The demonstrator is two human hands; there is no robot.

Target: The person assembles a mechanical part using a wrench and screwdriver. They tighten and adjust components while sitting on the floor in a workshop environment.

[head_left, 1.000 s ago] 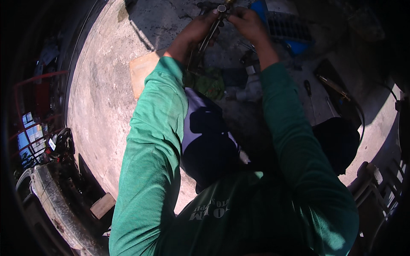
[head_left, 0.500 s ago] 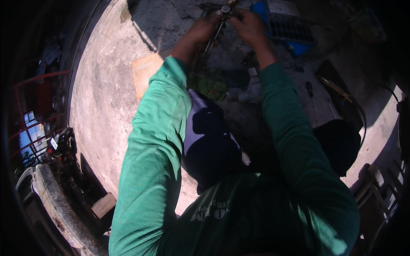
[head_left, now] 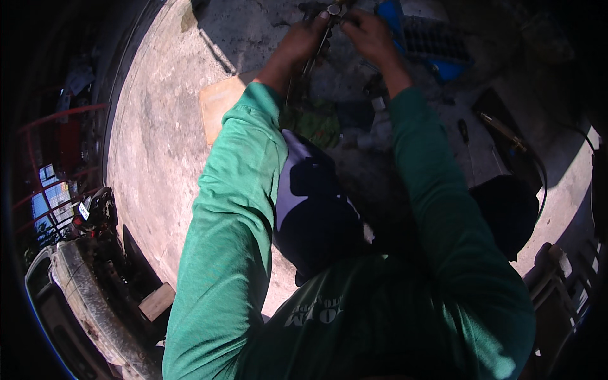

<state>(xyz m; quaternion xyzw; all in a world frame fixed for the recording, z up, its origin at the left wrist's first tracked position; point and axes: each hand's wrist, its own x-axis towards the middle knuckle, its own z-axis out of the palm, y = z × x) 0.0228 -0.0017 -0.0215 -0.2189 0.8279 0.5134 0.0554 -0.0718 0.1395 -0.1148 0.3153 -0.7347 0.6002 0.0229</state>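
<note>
Far ahead, left hand (head_left: 303,39) closed around one slim metal tool (head_left: 320,38), its shaft slanting down past the palm. Just right, right hand (head_left: 366,33) pinching the tool's top end. Farther right, one blue tray (head_left: 437,47).

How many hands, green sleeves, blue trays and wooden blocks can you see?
Hands: 2 (left hand, right hand, both on a thin metal tool)
Green sleeves: 2 (left sleeve, right sleeve)
Blue tray: 1
Wooden block: 1
Total: 6
</note>
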